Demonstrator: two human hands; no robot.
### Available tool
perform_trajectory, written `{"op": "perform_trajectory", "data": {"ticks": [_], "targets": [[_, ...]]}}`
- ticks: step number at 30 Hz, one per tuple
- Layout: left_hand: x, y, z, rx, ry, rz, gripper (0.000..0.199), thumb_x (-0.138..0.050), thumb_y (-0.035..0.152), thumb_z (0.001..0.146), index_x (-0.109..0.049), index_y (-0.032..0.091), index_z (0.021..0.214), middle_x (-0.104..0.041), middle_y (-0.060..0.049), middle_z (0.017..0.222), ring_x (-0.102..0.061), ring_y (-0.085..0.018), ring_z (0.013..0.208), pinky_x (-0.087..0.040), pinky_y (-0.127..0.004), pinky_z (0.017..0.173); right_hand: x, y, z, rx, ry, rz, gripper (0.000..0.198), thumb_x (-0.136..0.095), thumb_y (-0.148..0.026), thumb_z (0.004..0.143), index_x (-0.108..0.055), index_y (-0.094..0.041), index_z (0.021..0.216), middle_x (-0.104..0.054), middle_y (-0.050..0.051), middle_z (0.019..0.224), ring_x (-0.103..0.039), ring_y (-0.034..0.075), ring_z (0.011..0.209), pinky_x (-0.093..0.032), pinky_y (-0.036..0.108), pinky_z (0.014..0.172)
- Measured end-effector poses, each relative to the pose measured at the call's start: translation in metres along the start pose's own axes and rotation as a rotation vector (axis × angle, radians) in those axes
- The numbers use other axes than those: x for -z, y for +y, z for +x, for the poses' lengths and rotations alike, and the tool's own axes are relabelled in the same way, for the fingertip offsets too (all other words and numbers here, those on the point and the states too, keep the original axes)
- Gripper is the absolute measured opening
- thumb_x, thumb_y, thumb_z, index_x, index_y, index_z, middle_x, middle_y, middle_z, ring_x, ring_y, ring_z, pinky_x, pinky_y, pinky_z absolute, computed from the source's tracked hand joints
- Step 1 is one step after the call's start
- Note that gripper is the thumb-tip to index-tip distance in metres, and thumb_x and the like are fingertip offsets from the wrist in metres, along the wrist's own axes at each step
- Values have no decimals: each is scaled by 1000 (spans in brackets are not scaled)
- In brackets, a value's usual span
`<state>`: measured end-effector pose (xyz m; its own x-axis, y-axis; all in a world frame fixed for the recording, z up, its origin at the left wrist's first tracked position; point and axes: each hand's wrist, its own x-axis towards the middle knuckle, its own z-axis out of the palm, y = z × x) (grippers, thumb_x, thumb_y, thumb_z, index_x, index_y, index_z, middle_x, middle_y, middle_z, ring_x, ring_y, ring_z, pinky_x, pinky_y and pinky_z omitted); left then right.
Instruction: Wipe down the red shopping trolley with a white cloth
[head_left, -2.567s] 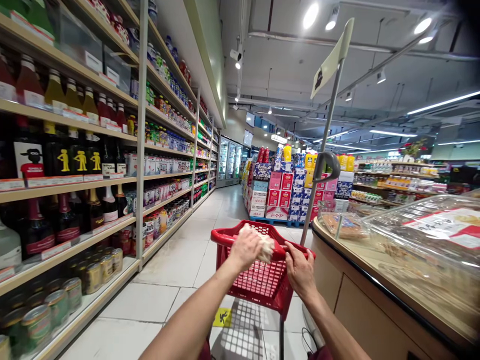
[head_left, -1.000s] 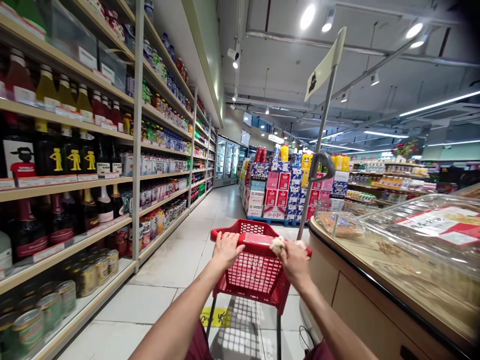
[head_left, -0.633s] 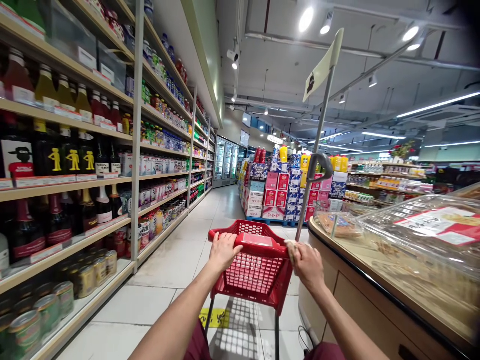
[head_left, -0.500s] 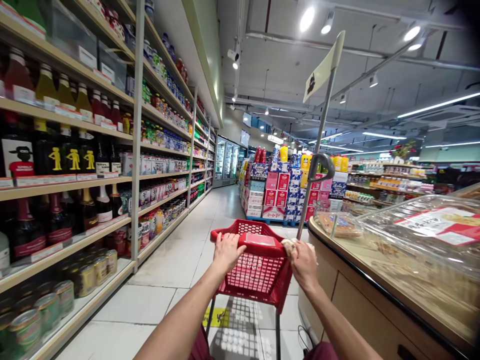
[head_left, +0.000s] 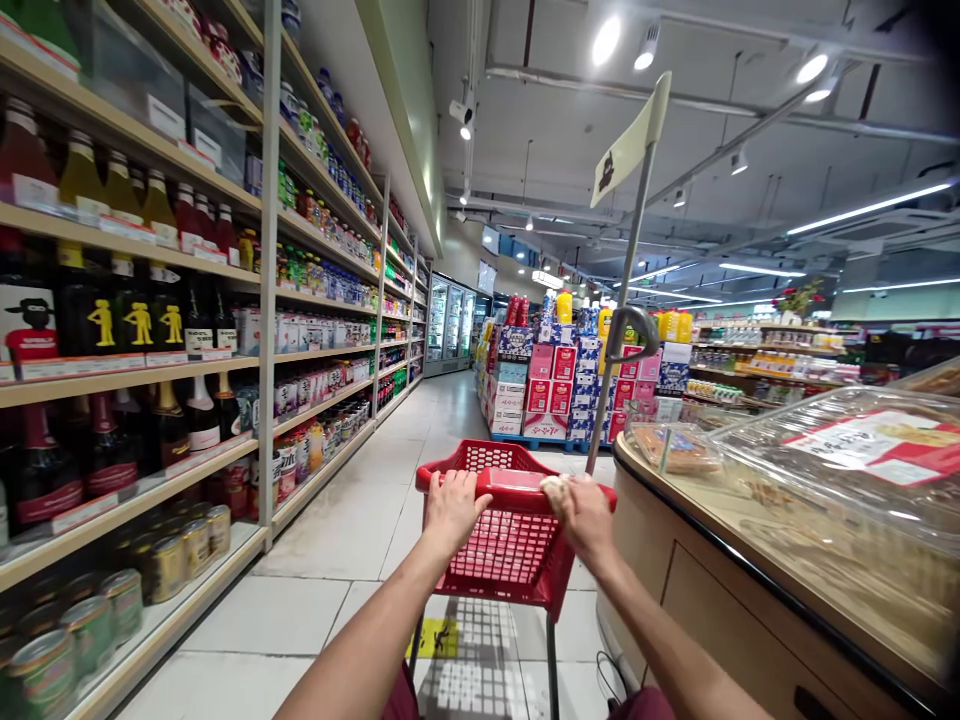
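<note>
A red plastic shopping cart with a lattice basket stands right in front of me. My left hand is closed over the left part of its red handle, thumb pointing inward. On the right part of the handle, my right hand is also closed. A crumpled whitish piece, perhaps tissue or cloth, sticks out by its fingers. Behind the right hand rises a grey pole with a dark loop and a small pale flag; the frames do not show where its foot is fixed.
Shelves of bottles and cans line the left side. At the right is a curved wooden counter with clear-lidded food trays. Stacked drink cartons stand ahead, and the tiled aisle runs toward glass-door coolers.
My right hand has slid left along the handle with the crumpled piece, and the handle's right end now shows. My left hand keeps its place on the handle.
</note>
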<state>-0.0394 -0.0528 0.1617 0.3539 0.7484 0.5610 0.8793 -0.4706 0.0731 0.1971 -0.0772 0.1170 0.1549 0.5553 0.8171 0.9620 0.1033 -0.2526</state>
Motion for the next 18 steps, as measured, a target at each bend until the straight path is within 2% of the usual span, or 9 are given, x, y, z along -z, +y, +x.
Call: {"op": "perform_trajectory", "data": {"ticks": [2,4,9,11,14,16,18], "targets": [[-1,3,0,14,0,8,36,-38,45,83,-52,19,104,-58,-8,104,-47,-25,101,-24,-45,95,-9,-12,-4,101,38,51,38,-31,-37,84,-56,-17,104,-57,10,110,-47,22,105,-33,40,90],[-1,6,0,26,1,16,36,-38,45,84,-53,18,103,-58,-9,102,-47,-26,99,-24,-46,94,-9,-8,-4,133,39,74,39,-31,-38,84,-56,-17,105,-57,10,110,-48,22,104,-34,41,90],[-1,30,-2,60,4,35,37,-40,44,83,-54,15,101,-58,-11,98,-47,-27,96,-26,-49,91,2,25,11,-62,2,39,42,-25,-39,86,-60,-17,94,-62,10,91,-54,22,88,-39,42,82],[-2,43,-4,71,8,38,36,-40,43,83,-54,14,100,-58,-11,96,-46,-28,95,-26,-50,91,-4,17,10,-55,22,68,42,-25,-37,86,-60,-16,94,-62,11,96,-53,22,94,-39,41,84],[-2,53,-7,45,22,-7,30,-41,36,83,-53,15,101,-57,-10,97,-46,-26,96,-28,-46,91,-19,-9,4,79,24,147,38,-29,-35,86,-59,-17,101,-58,11,110,-48,21,107,-37,41,91],[1,48,-8,-25,12,-77,27,-42,31,82,-51,17,104,-58,-7,99,-48,-23,95,-31,-40,90,-24,-17,2,167,12,206,36,-32,-34,85,-58,-17,102,-57,10,113,-45,21,111,-35,41,94],[6,34,-7,-53,3,-128,31,-41,31,82,-48,18,109,-56,-6,105,-48,-20,98,-33,-36,90,-22,-12,5,128,18,228,35,-32,-34,84,-59,-16,99,-57,11,111,-46,21,110,-36,41,93]]}}
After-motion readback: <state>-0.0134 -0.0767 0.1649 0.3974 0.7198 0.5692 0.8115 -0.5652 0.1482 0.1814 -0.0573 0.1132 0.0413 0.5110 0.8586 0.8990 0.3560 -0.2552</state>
